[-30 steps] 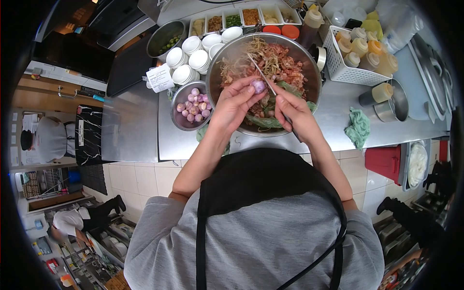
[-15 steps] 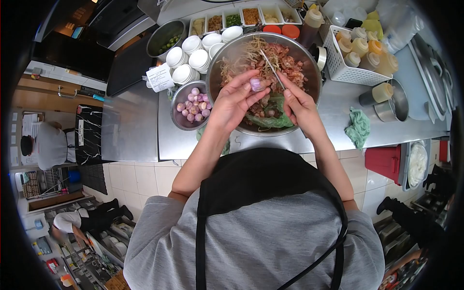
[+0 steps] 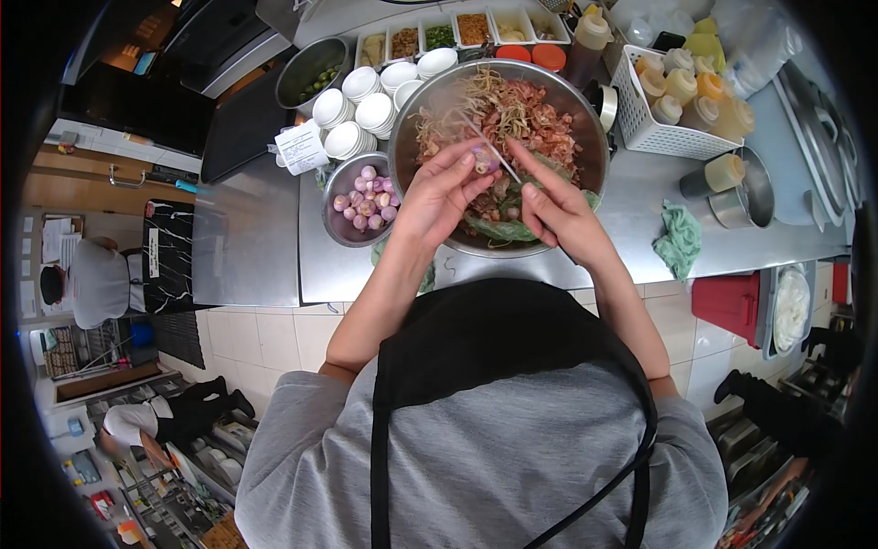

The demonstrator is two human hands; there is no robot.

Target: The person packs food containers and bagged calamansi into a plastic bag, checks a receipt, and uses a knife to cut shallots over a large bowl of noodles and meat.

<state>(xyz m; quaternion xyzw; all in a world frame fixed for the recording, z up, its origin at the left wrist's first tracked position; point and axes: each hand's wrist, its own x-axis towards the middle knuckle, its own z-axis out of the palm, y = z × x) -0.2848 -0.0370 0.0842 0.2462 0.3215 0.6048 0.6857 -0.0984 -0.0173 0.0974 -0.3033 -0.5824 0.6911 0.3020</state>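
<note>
Over a large steel bowl (image 3: pixel 599 165) my left hand (image 3: pixel 437 197) pinches a purple shallot (image 3: pixel 485 161). A knife (image 3: pixel 495 146) is gripped in my right hand (image 3: pixel 565 212), its blade pointing up and left beside the shallot; the fingers cover most of its handle. Below both hands the bowl holds reddish-brown peelings (image 3: pixel 535 108) and a crumpled green plastic bag (image 3: pixel 503 229). Just left of it, a smaller steel bowl (image 3: pixel 334 229) contains several peeled shallots (image 3: pixel 366 203).
Behind stand stacked white cups (image 3: pixel 375 113), a pot of green fruit (image 3: pixel 291 82) and ingredient tubs (image 3: pixel 441 37). On the right are a white bottle basket (image 3: pixel 640 114), a steel pot (image 3: pixel 759 197) and a green cloth (image 3: pixel 678 240). Other people are at the far left and lower corners.
The shallot has been turned in my left hand. My right hand and the knife moved away from it, then back, and the blade now tilts further left than half a second ago.
</note>
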